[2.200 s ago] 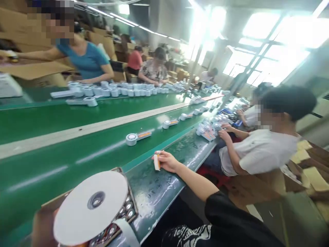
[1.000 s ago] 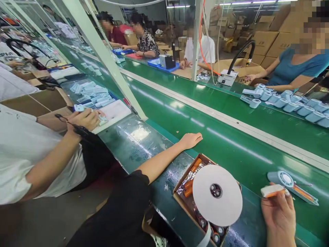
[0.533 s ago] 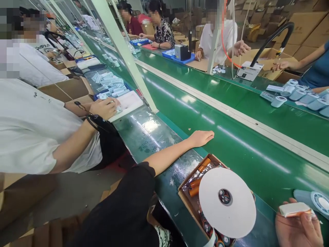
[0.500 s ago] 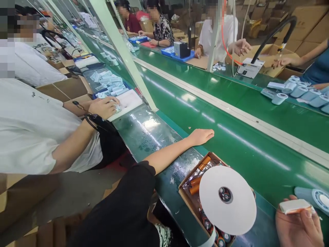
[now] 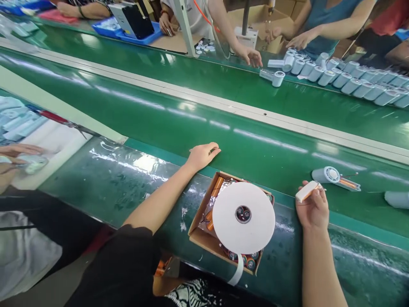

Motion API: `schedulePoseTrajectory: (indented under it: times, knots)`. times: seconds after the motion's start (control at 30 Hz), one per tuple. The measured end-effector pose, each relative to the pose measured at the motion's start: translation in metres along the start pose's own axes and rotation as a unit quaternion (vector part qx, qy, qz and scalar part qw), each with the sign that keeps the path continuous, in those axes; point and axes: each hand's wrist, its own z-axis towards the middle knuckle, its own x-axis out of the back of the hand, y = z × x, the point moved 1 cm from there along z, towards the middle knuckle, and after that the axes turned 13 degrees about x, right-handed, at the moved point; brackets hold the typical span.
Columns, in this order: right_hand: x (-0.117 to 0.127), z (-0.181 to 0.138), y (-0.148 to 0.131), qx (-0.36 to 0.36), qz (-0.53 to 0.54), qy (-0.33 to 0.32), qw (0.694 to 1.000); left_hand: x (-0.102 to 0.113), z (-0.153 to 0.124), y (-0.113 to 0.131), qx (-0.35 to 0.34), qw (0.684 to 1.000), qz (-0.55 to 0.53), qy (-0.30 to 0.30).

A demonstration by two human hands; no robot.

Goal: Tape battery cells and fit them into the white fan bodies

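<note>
Our right hand [image 5: 312,209] pinches 1 white-orange part [image 5: 307,191] at the belt's [image 5: 159,123] near edge; left hand [image 5: 202,154] lies flat there, open & empty, tape roll [image 5: 243,232] btw them.

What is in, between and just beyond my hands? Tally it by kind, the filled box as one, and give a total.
White flat tape roll: 1
Brown open cardboard box: 1
White-and-orange small block in right hand: 1
Pale blue plastic fan pieces on green conveyor belt: 2
Total: 5
</note>
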Motion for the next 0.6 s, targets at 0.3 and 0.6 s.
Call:
schedulePoseTrajectory:
  times: [0.3,0.6]
  knots:
    - [0.003,0.0,0.002,-0.007,-0.002,0.001,1.0,0.005,0.005,-0.005,0.066,0.987,-0.145,0.025]
    - [-0.005,-0.004,-0.001,-0.007,-0.011,-0.001,1.0,0.01,0.011,-0.011,0.104,0.966,-0.229,0.06]
